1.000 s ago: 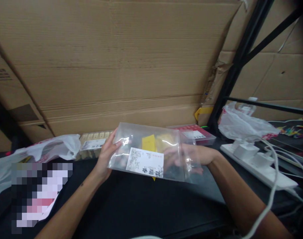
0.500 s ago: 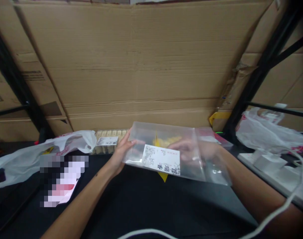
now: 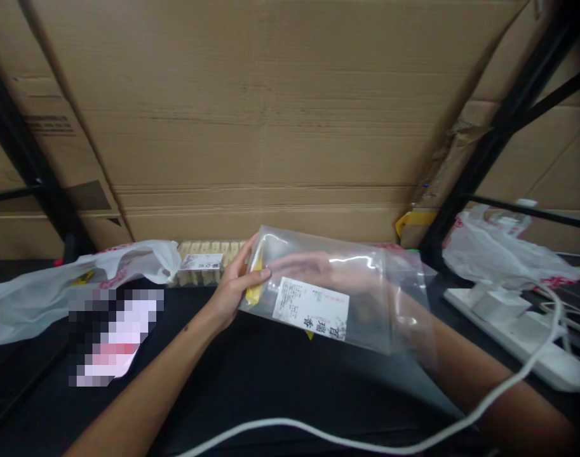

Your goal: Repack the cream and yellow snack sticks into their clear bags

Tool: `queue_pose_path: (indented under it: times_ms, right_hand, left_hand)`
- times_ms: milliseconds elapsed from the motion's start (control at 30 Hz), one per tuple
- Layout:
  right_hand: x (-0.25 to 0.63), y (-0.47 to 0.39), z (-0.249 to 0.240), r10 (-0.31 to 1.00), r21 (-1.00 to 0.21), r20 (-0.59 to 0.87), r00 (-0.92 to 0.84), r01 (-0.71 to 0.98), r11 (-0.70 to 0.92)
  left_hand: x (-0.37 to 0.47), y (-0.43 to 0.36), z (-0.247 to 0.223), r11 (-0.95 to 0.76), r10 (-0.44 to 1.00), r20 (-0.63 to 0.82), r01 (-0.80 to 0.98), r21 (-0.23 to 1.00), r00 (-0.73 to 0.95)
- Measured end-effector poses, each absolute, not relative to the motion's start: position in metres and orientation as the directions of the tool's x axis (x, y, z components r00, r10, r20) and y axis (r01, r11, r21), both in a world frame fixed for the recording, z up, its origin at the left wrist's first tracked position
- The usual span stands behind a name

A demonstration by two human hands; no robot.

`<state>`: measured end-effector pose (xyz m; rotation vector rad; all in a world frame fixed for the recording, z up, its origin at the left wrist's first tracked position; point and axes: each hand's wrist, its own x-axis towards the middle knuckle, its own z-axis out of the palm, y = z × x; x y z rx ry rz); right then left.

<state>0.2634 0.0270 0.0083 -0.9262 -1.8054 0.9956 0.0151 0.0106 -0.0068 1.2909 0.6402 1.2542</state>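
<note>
A clear plastic bag (image 3: 366, 330) with a white printed label (image 3: 313, 308) is held up in the middle of the view. My left hand (image 3: 235, 282) grips its left end, thumb in front and fingers behind. Near that end, a yellow item (image 3: 255, 282) shows through the plastic beside my thumb. My right hand (image 3: 309, 266) reaches in from the bag's right end and shows blurred through the plastic, fingers stretched toward the yellow item. A small yellow tip (image 3: 309, 334) pokes out below the label.
Behind the bag, a labelled pack of pale pieces (image 3: 201, 261) lies by the cardboard wall (image 3: 270, 127). White plastic bags (image 3: 149, 260) flank both sides. A power strip (image 3: 504, 330) is at the right, and a white cable (image 3: 290, 422) crosses the front of the black table (image 3: 251, 381).
My right hand has moved left, deeper into the bag. The yellow item has shifted from the bag's middle to its left end, by my left thumb. The view has shifted slightly.
</note>
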Motion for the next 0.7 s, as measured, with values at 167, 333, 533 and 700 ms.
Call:
queue_pose_path:
  times_ms: [167, 333, 533, 700]
  right_hand:
    - [0.284, 0.025, 0.010, 0.874, -0.843, 0.485, 0.010, 0.270, 0.465]
    - [0.280, 0.012, -0.003, 0.709, -0.420, 0.703, -0.048, 0.776, 0.470]
    - [0.233, -0.003, -0.030, 0.770, 0.052, 0.451, -0.451, 0.875, 0.482]
    - [0.225, 0.002, -0.044, 0.775, -0.049, 0.439, -0.455, 0.849, 0.526]
  left_hand:
    - [-0.020, 0.038, -0.001, -0.307, 0.945, 0.328, -0.326, 0.894, 0.009]
    - [-0.041, 0.061, -0.010, -0.507, 0.852, 0.426, -0.274, 0.817, -0.304]
    - [-0.034, 0.060, -0.023, -0.493, 0.863, 0.438, -0.235, 0.838, -0.252]
    - [-0.034, 0.058, -0.024, -0.472, 0.875, 0.421, -0.220, 0.854, -0.240]
